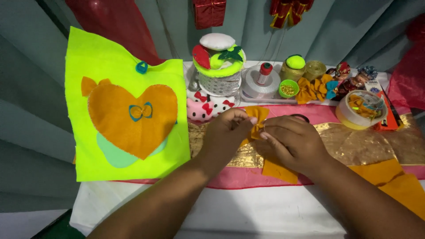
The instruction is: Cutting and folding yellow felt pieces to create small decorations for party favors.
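My left hand (226, 135) and my right hand (294, 144) meet over the middle of the table, both pinching a small piece of orange felt (257, 120) that is gathered at its centre like a bow. Thumbs and forefingers close on the fold. A flat orange felt piece (280, 170) lies on the cloth under my right hand. Another orange felt sheet (398, 183) lies at the right, beside my right forearm.
A neon yellow-green felt panel (126, 106) with an orange heart and small bow stands at left. Behind are a decorated felt cake (218, 62), tape rolls (361, 110), a glue bottle (264, 73), small pots and finished bows (315, 88). A pink and gold cloth (367, 146) covers the table.
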